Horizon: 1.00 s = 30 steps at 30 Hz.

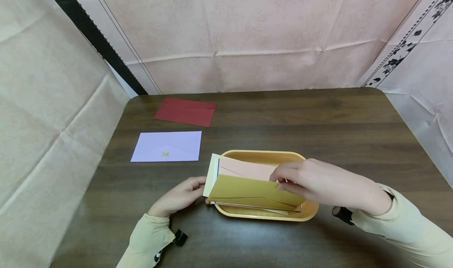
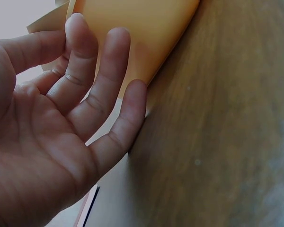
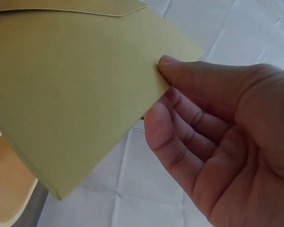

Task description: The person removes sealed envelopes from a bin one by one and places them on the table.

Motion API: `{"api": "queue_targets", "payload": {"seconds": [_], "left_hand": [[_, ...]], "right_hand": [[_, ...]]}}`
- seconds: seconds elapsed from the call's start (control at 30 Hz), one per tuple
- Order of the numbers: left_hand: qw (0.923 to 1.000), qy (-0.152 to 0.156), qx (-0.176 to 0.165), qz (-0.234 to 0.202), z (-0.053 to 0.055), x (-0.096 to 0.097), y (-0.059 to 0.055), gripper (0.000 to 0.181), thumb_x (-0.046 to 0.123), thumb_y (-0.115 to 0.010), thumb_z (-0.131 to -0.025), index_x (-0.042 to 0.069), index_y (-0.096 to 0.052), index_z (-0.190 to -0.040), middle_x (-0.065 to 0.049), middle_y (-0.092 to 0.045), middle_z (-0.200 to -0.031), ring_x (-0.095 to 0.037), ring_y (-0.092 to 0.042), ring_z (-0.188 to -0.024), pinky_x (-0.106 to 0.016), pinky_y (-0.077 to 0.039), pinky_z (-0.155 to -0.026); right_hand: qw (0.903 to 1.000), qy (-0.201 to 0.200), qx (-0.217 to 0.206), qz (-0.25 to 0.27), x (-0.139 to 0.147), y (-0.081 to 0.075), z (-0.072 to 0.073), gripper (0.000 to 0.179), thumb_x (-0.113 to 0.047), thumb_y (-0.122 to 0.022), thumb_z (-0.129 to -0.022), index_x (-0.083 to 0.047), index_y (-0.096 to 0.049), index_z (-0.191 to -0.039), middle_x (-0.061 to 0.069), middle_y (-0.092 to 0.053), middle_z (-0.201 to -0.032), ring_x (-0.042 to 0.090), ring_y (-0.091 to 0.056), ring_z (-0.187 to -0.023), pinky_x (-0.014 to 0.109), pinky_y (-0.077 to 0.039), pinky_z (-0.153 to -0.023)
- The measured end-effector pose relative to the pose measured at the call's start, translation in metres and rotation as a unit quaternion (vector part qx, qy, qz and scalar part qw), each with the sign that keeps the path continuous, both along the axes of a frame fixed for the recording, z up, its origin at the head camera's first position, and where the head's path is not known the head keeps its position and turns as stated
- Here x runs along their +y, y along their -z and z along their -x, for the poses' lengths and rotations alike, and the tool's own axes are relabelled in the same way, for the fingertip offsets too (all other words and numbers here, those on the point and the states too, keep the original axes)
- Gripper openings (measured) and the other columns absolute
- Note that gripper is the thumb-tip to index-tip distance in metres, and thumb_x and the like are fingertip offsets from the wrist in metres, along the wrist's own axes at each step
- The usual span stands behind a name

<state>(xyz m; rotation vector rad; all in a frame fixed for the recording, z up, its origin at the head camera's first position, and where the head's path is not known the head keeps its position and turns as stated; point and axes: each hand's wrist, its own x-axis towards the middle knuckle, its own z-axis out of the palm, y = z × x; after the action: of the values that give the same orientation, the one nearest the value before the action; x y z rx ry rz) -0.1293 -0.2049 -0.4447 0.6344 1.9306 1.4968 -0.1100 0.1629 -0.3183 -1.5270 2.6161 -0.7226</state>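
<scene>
A mustard-yellow envelope [image 1: 255, 190] leans out of a yellow oval-ended basket [image 1: 262, 154], with its flap side toward me. My right hand [image 1: 301, 179] pinches its upper right edge between thumb and fingers; the right wrist view shows the thumb on the face of that envelope [image 3: 90, 85]. Behind it stand a pink envelope [image 1: 244, 167] and a pale cream one [image 1: 213, 169]. At the left ends of the envelopes, my left hand [image 1: 184, 195] pinches their edge with thumb and forefinger. Its other fingers spread beside the basket wall [image 2: 146, 33] in the left wrist view.
A red envelope [image 1: 185, 111] lies at the back left of the dark wooden table [image 1: 283, 118]. Nearer me is a lavender envelope [image 1: 166, 146] with a small gold seal. Pale patterned cloth [image 1: 247, 36] hangs behind the table and at both sides.
</scene>
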Motion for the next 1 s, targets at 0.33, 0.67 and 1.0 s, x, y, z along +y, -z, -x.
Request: {"api": "queue_targets", "payload": {"seconds": [0.33,0.67,1.0], "left_hand": [[1.0000,0.003,0.002,-0.005,0.000,0.000,0.001,0.020,0.016,-0.050,-0.107,0.002,-0.063,-0.112,-0.008,-0.062,-0.082,-0.021,-0.061,-0.081,-0.032,-0.049,-0.081],[1.0000,0.001,0.000,-0.007,-0.001,0.002,-0.001,0.019,0.017,-0.050,-0.107,0.002,-0.063,-0.108,-0.007,-0.061,-0.081,-0.020,-0.060,-0.082,-0.029,-0.047,-0.082],[0.9999,0.001,0.002,-0.013,-0.002,0.003,-0.001,0.019,0.016,-0.049,-0.108,0.002,-0.063,-0.107,-0.007,-0.061,-0.080,-0.019,-0.060,-0.080,-0.029,-0.047,-0.081]], "right_hand": [[0.9994,-0.011,0.005,0.033,0.004,-0.005,0.010,0.024,-0.003,-0.070,-0.093,-0.020,-0.065,-0.109,-0.015,-0.060,-0.095,-0.003,-0.054,-0.078,0.014,-0.045,-0.069],[0.9983,0.014,0.019,0.052,0.010,-0.009,0.028,0.020,-0.004,-0.073,-0.091,-0.017,-0.067,-0.105,-0.015,-0.063,-0.098,-0.002,-0.055,-0.078,0.019,-0.048,-0.068],[0.9958,0.057,0.030,0.066,0.012,-0.018,0.045,0.018,-0.004,-0.072,-0.093,-0.017,-0.066,-0.103,-0.014,-0.061,-0.087,0.000,-0.055,-0.074,0.018,-0.046,-0.067]]}}
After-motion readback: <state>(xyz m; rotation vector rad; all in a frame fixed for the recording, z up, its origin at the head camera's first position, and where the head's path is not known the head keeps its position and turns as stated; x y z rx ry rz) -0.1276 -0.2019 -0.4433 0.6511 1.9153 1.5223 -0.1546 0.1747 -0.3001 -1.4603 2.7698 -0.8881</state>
